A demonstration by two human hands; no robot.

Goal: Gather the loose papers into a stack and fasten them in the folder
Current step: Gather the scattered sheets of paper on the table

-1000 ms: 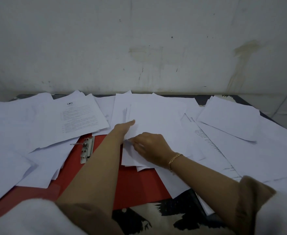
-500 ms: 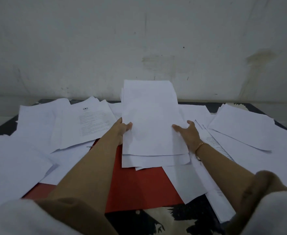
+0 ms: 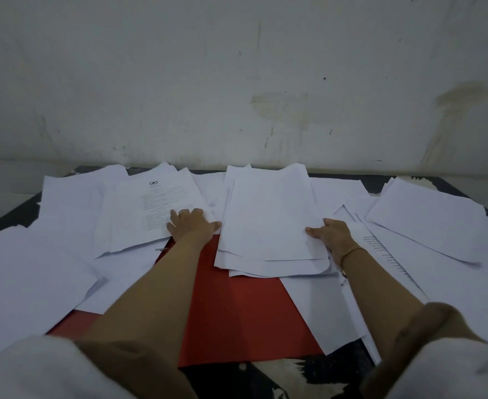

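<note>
A rough stack of white papers (image 3: 268, 223) lies flat over the far end of an open red folder (image 3: 231, 306). My right hand (image 3: 330, 233) rests at the stack's right edge, thumb on top of the sheets. My left hand (image 3: 191, 224) lies spread on a printed sheet (image 3: 153, 208) just left of the stack, thumb touching the stack's left edge. Loose white sheets (image 3: 29, 272) cover the table on the left, and more loose sheets (image 3: 427, 226) lie on the right. The folder's metal fastener is hidden under paper and my left arm.
The table (image 3: 438, 184) has a dark top and butts against a stained white wall (image 3: 237, 82). A black-and-white patterned cloth (image 3: 265, 375) shows at the near edge. A printed page with a column of lines (image 3: 381, 251) lies by my right wrist.
The stack, held upright between both hands half a second ago, now lies flat on the folder. My left hand has shifted left onto the printed sheet; my right hand stays at the stack's right edge.
</note>
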